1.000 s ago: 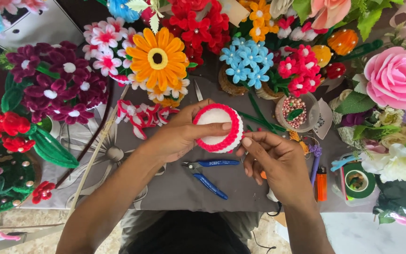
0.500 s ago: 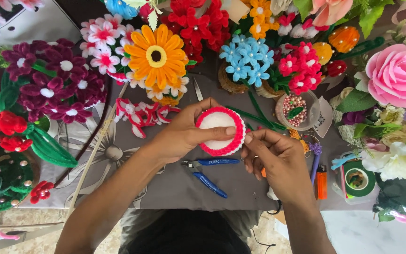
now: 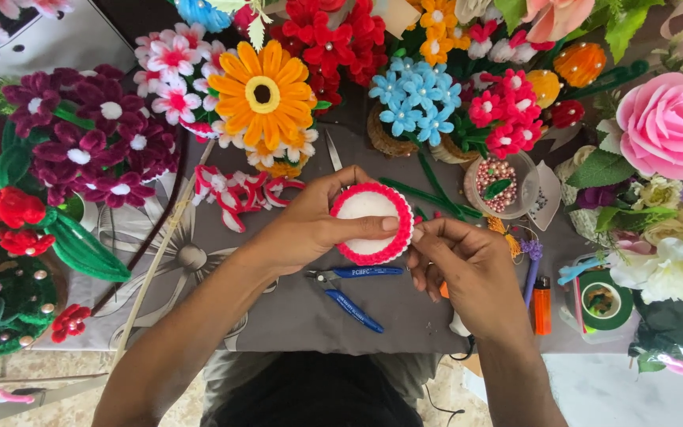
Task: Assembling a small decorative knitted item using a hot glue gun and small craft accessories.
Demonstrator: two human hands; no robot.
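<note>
Ideally the left hand (image 3: 310, 229) keeps its firm pinch on the white disc with the red fuzzy rim (image 3: 371, 224), held above the grey mat (image 3: 278, 308) and blue-handled pliers (image 3: 353, 289), while the right hand (image 3: 468, 273), fingertips closed at the rim's edge, presses the trim snug without twisting it.

left hand (image 3: 310, 229) fingers curled, right hand (image 3: 468, 269) pinching

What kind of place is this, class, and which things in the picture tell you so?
Probably a craft table for making artificial flowers. Finished fuzzy flowers such as the orange sunflower crowd it, blue-handled pliers lie ready, and the left hand holds a white disc with a red fuzzy rim.
</note>
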